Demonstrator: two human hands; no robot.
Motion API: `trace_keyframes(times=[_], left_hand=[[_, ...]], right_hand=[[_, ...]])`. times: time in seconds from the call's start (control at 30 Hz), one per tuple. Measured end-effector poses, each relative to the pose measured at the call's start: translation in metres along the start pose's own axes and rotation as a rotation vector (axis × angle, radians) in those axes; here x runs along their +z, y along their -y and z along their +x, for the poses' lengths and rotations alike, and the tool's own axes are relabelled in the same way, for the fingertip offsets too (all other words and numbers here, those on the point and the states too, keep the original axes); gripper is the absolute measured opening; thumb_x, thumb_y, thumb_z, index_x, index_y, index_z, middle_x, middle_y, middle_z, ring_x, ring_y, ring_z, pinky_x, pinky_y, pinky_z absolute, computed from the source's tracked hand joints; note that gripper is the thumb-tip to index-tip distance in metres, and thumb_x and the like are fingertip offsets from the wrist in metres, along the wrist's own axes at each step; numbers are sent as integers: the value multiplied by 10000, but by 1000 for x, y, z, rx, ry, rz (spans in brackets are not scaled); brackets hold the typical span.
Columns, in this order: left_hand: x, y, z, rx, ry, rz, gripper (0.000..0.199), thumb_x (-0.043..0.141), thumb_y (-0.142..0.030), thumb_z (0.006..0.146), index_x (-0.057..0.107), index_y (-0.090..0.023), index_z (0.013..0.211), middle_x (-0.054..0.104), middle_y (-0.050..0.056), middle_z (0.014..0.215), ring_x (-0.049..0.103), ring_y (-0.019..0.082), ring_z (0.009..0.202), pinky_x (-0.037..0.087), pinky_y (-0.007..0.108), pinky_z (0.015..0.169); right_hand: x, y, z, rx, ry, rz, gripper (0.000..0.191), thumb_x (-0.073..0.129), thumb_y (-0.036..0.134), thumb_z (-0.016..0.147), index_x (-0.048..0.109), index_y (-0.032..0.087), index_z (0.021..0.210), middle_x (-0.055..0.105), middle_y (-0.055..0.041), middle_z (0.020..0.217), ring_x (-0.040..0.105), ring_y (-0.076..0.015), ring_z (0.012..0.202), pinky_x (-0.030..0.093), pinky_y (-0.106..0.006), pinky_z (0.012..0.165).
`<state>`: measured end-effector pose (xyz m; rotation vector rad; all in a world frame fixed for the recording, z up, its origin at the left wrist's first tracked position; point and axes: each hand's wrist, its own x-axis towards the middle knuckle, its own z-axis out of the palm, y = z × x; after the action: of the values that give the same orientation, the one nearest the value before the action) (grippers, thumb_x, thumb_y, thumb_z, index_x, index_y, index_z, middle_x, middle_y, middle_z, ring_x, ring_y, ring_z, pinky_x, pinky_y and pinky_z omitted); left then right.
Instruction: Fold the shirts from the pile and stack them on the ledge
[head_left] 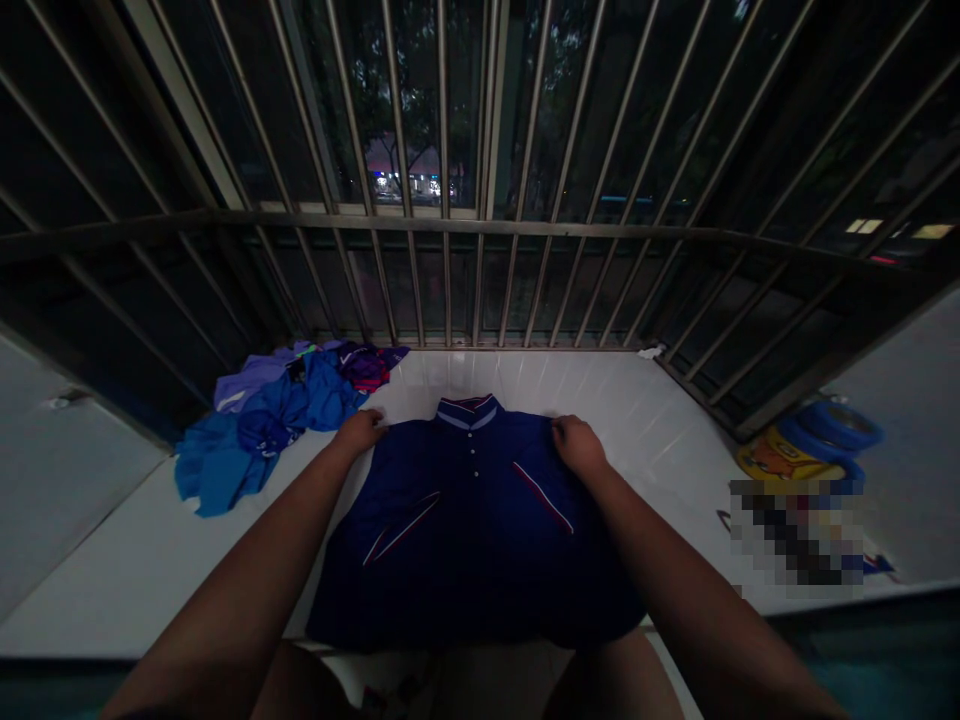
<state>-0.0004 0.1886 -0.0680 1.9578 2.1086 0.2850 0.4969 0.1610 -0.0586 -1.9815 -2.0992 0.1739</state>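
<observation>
A dark blue polo shirt (472,540) lies spread on a white ledge, its collar pointing away from me and its buttoned front facing up. Two slanting edges with white and red trim cross its front, one on each side. My left hand (362,430) is closed at the shirt's left shoulder, fingers curled over the edge. At the opposite shoulder, my right hand (579,444) pinches the cloth, with its fingertips partly hidden. The hem reaches the ledge's near edge, above my legs.
A heap of blue and purple clothes (281,410) lies on the white ledge (630,400) at the left. Metal window bars (480,228) rise behind. At the right stand a yellow and blue container (795,450) and a pixelated patch. A small white item (652,352) sits in the back corner.
</observation>
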Motion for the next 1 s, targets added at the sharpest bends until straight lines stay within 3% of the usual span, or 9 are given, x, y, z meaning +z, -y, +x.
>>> trace_keyframes(times=[0.17, 0.27, 0.4, 0.53, 0.63, 0.73, 0.87, 0.93, 1.0], left_hand=[[3, -16, 21, 120, 68, -22, 427, 675, -366, 962, 773, -143, 1311, 783, 167, 1368, 771, 294, 1165, 581, 359, 1026], [16, -32, 27, 194, 135, -41, 387, 698, -343, 995, 767, -146, 1321, 789, 148, 1345, 767, 263, 1154, 577, 334, 1036], [26, -39, 31, 240, 209, -14, 369, 756, -377, 1024, 727, -172, 1329, 758, 106, 1315, 744, 263, 1149, 616, 453, 1031], [20, -37, 32, 289, 240, 31, 327, 739, -421, 1045, 729, -170, 1254, 746, 88, 1262, 738, 250, 1091, 638, 466, 969], [8, -40, 25, 363, 202, 38, 195, 758, -299, 991, 774, -160, 1127, 778, 107, 1173, 740, 272, 1084, 598, 437, 1002], [-4, -39, 2, 443, 120, 24, 209, 646, -244, 1017, 770, -195, 1178, 772, 126, 1204, 705, 309, 1197, 525, 435, 1099], [-8, -16, -55, 596, 3, 48, 255, 533, -277, 1078, 754, -259, 1202, 755, 109, 1162, 667, 309, 1223, 417, 500, 1214], [-1, 3, -84, 678, -28, 99, 282, 500, -260, 1091, 756, -288, 1207, 759, 87, 1105, 677, 296, 1155, 388, 516, 1236], [8, 22, -107, 699, -10, 135, 305, 496, -221, 1081, 762, -313, 1199, 761, 71, 1075, 682, 285, 1113, 375, 512, 1245]], right_hand=[[15, 33, 68, -76, 120, 9, 375, 604, 376, 1082, 748, 177, 1366, 776, -137, 1369, 711, -270, 1263, 503, -334, 1098], [30, 56, 96, -84, 207, -11, 444, 642, 476, 1080, 741, 148, 1364, 782, -170, 1331, 731, -285, 1227, 538, -377, 1070], [43, 70, 112, -129, 311, -40, 418, 725, 530, 1049, 737, 173, 1265, 761, -106, 1290, 737, -263, 1145, 586, -495, 1043], [39, 75, 110, -215, 291, -3, 277, 745, 458, 1028, 767, 195, 1115, 778, -51, 1108, 719, -215, 1004, 572, -370, 929], [22, 74, 99, -306, 209, 49, 168, 711, 358, 1026, 778, 209, 1063, 778, -41, 1046, 694, -207, 1001, 518, -304, 908], [1, 64, 71, -406, 111, 99, 217, 625, 321, 1076, 754, 193, 1194, 753, -93, 1163, 664, -233, 1119, 494, -331, 1005], [-13, 29, 0, -643, 39, 59, 286, 541, 282, 1102, 737, 198, 1292, 734, -133, 1159, 636, -292, 1139, 476, -446, 1064], [-11, 9, -41, -813, 77, -37, 327, 502, 228, 1106, 729, 226, 1341, 738, -113, 1111, 650, -284, 1077, 491, -448, 1017], [-9, -9, -76, -893, 155, -128, 368, 495, 182, 1097, 717, 259, 1381, 745, -88, 1089, 662, -269, 1044, 503, -425, 982]])
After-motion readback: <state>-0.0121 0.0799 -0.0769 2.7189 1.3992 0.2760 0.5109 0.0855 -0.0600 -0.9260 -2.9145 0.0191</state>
